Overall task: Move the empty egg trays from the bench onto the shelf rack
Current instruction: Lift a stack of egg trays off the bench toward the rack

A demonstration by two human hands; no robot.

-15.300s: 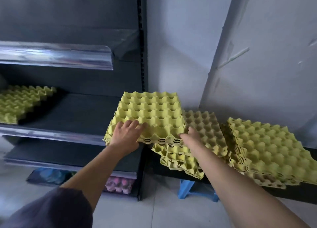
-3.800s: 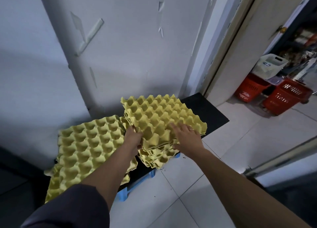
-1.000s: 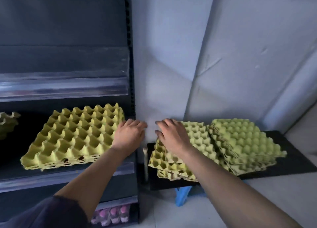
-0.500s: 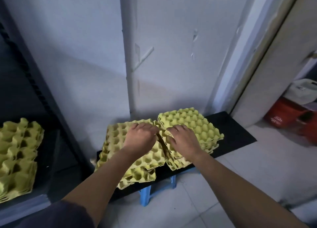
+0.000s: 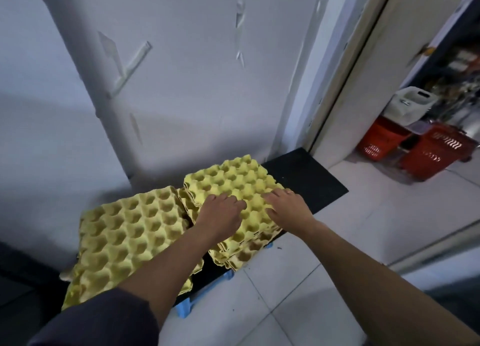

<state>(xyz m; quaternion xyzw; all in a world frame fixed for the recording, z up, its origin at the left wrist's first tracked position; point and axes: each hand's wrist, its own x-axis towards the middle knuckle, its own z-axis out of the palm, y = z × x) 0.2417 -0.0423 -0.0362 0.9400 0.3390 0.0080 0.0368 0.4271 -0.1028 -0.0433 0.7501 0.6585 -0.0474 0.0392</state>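
Near stack of yellow moulded-pulp egg trays (image 5: pixel 130 231) lies under the left forearm. Just beside it, the right-hand stack (image 5: pixel 233 179), cups up, turned cornerwise, overhangs the black bench (image 5: pixel 306 179): left hand (image 5: pixel 220 215) fingers bent into cups (gripping? can't tell), right hand (image 5: pixel 288 210) spread flat on top. Red plastic baskets (image 5: pixel 428 153) behind.

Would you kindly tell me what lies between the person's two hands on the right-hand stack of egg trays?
Only empty cups of the stack's top tray lie between the left hand and right hand, in the head view.
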